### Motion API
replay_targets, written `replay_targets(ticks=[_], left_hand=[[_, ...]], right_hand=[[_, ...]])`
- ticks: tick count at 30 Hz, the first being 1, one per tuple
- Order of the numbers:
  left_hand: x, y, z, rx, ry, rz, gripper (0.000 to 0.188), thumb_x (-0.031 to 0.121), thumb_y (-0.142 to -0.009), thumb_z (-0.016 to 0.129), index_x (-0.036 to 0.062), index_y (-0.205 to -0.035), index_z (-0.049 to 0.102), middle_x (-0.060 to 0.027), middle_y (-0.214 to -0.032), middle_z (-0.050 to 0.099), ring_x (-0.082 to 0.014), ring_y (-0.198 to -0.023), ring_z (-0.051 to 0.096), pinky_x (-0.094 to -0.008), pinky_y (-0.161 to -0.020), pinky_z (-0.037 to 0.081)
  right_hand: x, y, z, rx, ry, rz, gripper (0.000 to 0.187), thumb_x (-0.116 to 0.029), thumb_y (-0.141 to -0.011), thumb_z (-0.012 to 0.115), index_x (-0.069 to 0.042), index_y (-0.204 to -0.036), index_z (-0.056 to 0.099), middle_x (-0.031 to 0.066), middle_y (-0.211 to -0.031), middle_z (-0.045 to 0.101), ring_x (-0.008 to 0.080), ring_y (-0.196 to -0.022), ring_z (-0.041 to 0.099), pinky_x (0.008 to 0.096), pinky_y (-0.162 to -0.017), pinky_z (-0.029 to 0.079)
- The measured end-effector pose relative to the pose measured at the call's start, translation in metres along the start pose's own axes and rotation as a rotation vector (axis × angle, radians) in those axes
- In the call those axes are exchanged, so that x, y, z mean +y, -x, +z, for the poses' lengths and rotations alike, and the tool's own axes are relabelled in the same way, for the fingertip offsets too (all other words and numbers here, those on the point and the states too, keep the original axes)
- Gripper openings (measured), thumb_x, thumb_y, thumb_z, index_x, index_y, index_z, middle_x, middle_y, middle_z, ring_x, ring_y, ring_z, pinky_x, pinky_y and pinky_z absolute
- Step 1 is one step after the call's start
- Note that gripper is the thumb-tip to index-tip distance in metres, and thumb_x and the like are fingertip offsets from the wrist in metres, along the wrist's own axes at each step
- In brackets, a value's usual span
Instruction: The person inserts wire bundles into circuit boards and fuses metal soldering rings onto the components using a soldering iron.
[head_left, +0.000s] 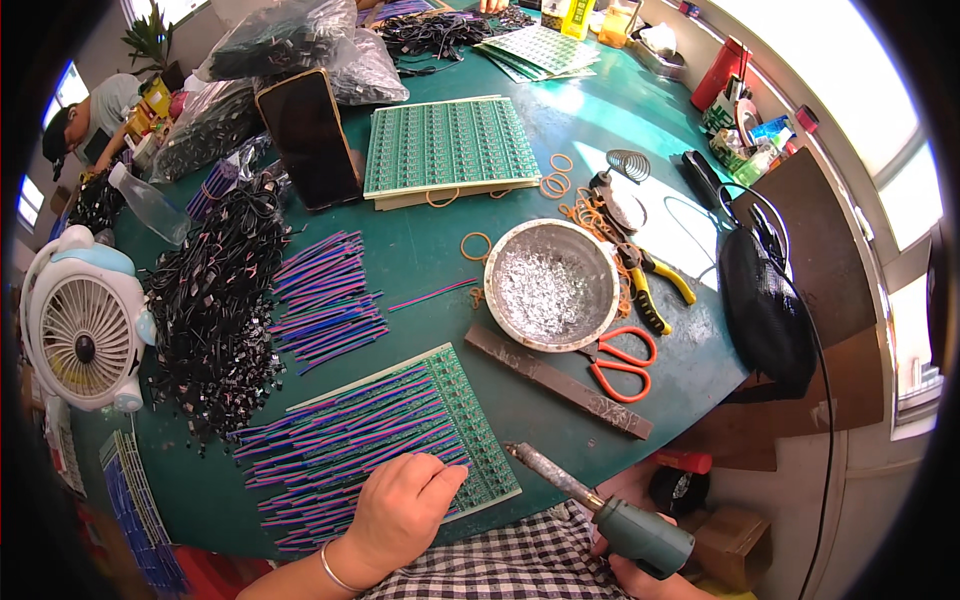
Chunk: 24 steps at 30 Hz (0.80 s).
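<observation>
Close to me on the table lies a green circuit board panel (470,415), crossed by rows of thin blue, purple and pink wires (350,425). My left hand (405,500) rests over its near right part, thumb and forefinger pinched on the end of a wire, mostly hidden by the fingers. My right hand (630,575) is closed around the dark green handle of a soldering iron (640,535). The iron's metal tip points up and left, just off the panel's right edge. Part of this hand is hidden behind the handle.
Beyond the panel lie loose wire bundles (325,290), a dark metal bar (560,380), a bowl of silvery bits (550,285), orange-handled scissors (625,365) and pliers (650,285). A fan (85,320), black cables (220,310), a phone (310,140) and stacked boards (450,150) stand farther off.
</observation>
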<state>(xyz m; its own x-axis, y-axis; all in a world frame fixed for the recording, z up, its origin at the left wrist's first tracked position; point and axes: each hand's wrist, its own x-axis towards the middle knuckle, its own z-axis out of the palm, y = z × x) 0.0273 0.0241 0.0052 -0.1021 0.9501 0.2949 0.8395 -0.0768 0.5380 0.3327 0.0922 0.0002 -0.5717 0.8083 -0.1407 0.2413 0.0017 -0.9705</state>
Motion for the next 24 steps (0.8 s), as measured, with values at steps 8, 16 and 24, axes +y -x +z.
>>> replay_targets(ticks=[8, 16, 24], left_hand=[[-0.002, 0.002, 0.004, 0.031, 0.033, 0.026, 0.024, -0.003, -0.069, 0.071, 0.0057, -0.091, 0.066, -0.0065, -0.083, 0.055, -0.0242, -0.069, 0.058, -0.0354, -0.059, 0.049], [-0.005, 0.003, 0.004, 0.044, 0.039, 0.028, 0.024, -0.004, -0.068, 0.071, 0.0050, -0.090, 0.067, -0.0076, -0.086, 0.055, -0.0250, -0.070, 0.059, -0.0357, -0.061, 0.050], [-0.006, 0.002, 0.005, 0.041, 0.053, 0.016, 0.023, -0.003, -0.068, 0.071, 0.0047, -0.089, 0.066, -0.0080, -0.086, 0.055, -0.0256, -0.071, 0.059, -0.0359, -0.062, 0.051]], right_hand=[[0.010, 0.005, 0.006, -0.095, 0.354, -0.155, 0.036, -0.005, -0.082, 0.067, 0.005, -0.113, 0.055, 0.0192, -0.109, 0.058, 0.0308, -0.096, 0.059, 0.0381, -0.084, 0.046], [-0.009, -0.009, 0.016, -0.069, 0.239, -0.231, 0.028, -0.009, -0.084, 0.064, 0.006, -0.108, 0.061, 0.0201, -0.104, 0.062, 0.0328, -0.092, 0.062, 0.0398, -0.081, 0.048], [-0.015, -0.018, 0.017, -0.166, 0.168, -0.241, 0.035, -0.010, -0.085, 0.063, 0.007, -0.114, 0.057, 0.0216, -0.113, 0.061, 0.0330, -0.104, 0.060, 0.0406, -0.095, 0.044]])
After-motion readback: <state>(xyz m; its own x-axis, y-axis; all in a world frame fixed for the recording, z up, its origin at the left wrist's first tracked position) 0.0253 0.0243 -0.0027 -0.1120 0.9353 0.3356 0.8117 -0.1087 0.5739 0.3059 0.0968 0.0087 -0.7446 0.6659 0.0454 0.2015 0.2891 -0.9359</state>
